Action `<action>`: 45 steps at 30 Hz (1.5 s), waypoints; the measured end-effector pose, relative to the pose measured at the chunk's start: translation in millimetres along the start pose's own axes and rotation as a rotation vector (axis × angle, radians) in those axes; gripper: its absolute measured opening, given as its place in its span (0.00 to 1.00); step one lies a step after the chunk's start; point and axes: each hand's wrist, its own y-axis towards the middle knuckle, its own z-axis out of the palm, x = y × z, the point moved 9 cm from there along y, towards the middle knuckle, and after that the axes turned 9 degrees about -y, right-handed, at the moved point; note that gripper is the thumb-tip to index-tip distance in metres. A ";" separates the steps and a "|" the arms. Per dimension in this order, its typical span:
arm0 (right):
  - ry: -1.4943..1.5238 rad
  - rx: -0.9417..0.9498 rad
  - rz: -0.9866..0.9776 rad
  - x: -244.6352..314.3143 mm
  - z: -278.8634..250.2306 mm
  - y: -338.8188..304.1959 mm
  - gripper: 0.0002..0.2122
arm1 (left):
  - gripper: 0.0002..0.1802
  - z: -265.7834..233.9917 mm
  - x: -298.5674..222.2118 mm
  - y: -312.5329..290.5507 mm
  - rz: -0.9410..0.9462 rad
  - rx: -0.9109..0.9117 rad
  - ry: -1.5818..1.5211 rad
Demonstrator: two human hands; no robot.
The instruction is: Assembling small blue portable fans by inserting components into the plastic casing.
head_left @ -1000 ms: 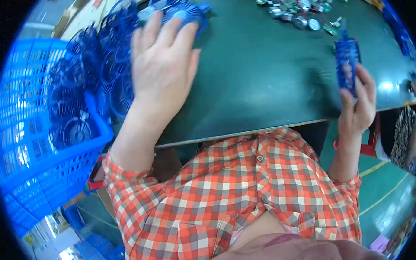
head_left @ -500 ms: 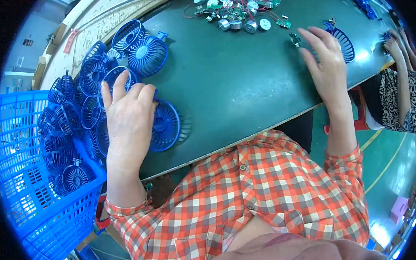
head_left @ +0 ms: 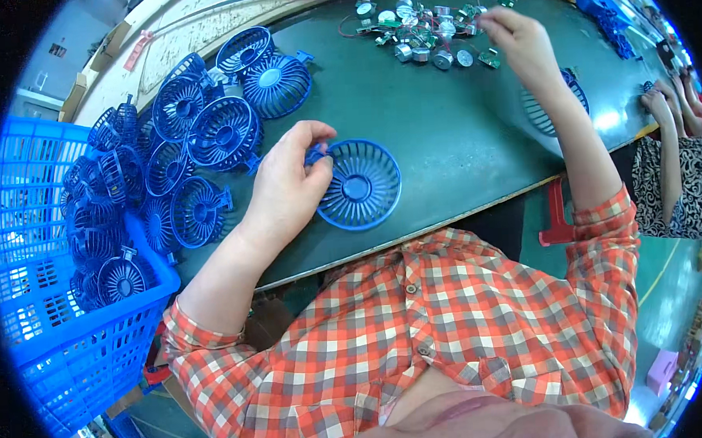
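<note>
Grip, left hand (head_left: pixel 286 179): thumb and forefinger pinching the tab of one blue fan cover (head_left: pixel 357 186), mid-view, over the green bench (head_left: pixel 458 155); tab mostly covered by fingers. Grip, right hand (head_left: pixel 522 43): between 1 and 2 o'clock, beside heap of small motors (head_left: pixel 420 54); fingertips blurred, cannot tell whether anything is pinched. Second cover (head_left: pixel 577 88): 2 o'clock, partly hidden behind right forearm (head_left: pixel 578 138). Piled covers (head_left: pixel 223 133): 10 o'clock, overlapping, lower ones obscured. Blue basket (head_left: pixel 82 340): 9 o'clock, cut by dark rim. Co-worker's hands (head_left: pixel 659 104): 2 o'clock, small, indistinct. Changed since half a second ago: left hand, with cover, further toward 3 o'clock from pile; right hand nearer motors.
</note>
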 end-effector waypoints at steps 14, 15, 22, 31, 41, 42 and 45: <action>0.307 -0.239 0.148 25.1 -29.3 -53.7 0.07 | 0.21 -2.7 8.0 -4.0 -0.198 0.310 -0.267; 0.345 -0.353 0.146 24.8 -40.0 -59.5 0.06 | 0.22 -0.8 3.0 -3.3 -0.124 0.332 -0.260; 0.361 -0.535 0.118 24.8 -53.2 -73.7 0.06 | 0.21 16.2 -25.8 -10.1 0.145 0.382 0.010; 0.318 -0.313 0.200 17.6 -29.3 -67.0 0.06 | 0.15 25.6 -36.9 -16.5 0.266 0.403 0.121; 0.365 -0.747 0.134 18.3 -66.5 -84.9 0.06 | 0.13 24.8 -42.0 -17.3 0.319 0.416 0.162; 0.373 -0.722 0.127 17.7 -64.7 -82.5 0.06 | 0.13 25.4 -42.2 -17.8 0.318 0.424 0.166; 0.235 -0.233 0.177 15.6 -23.8 -60.3 0.06 | 0.13 27.3 -42.3 -19.1 0.313 0.445 0.168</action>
